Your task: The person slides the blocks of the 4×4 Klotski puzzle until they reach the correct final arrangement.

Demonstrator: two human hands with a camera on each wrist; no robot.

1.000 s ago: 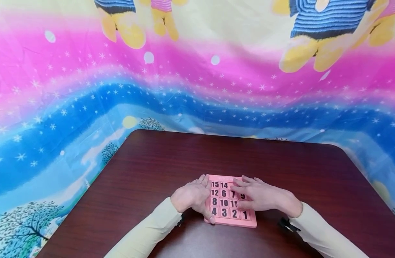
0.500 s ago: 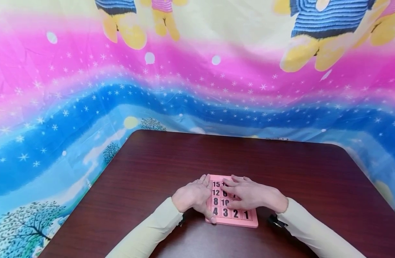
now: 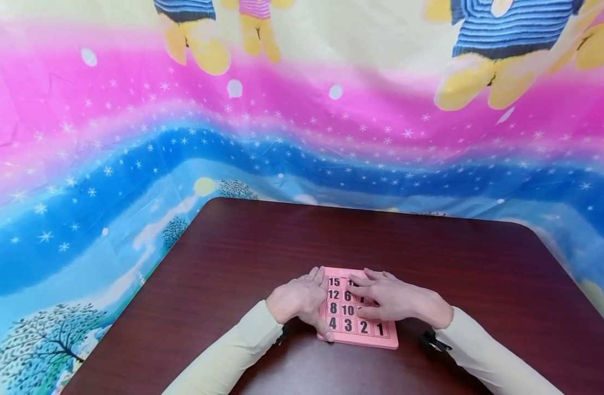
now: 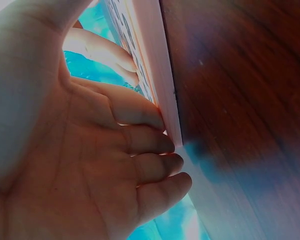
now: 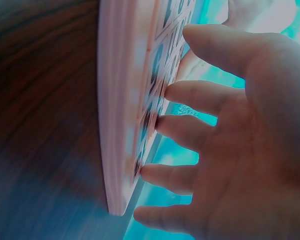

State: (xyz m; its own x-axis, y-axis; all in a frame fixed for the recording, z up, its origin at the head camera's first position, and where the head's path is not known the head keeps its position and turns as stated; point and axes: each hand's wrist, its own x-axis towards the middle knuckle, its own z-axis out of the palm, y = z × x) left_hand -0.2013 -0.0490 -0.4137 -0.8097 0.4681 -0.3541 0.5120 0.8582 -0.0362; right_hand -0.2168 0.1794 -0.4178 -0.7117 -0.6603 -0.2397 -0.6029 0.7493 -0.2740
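Note:
A pink sliding number puzzle [image 3: 356, 341] lies flat on the table, its tiles bearing black numbers. The bottom row reads 4, 3, 2, 1. Along its left side rests my left hand [image 3: 299, 299], the thumb at the near left corner and the other fingers at the far part of that edge. Seen from the left wrist, those fingers [image 4: 157, 192] lie extended by the puzzle's side wall. My right hand [image 3: 398, 299] spreads over the upper right of the puzzle and hides several tiles. In the right wrist view its straight fingers [image 5: 185, 132] reach the tile faces with their tips.
The dark brown wooden table [image 3: 262, 236] extends on all sides of the puzzle. Behind it hangs a colourful printed cloth [image 3: 302, 142]. A black strap [image 3: 436, 341] shows under the right sleeve's cuff.
My right hand slid left across the tiles, then came partly back to the right, covering number tiles that showed earlier. My left hand stays at the puzzle's left edge. The view shifts slightly.

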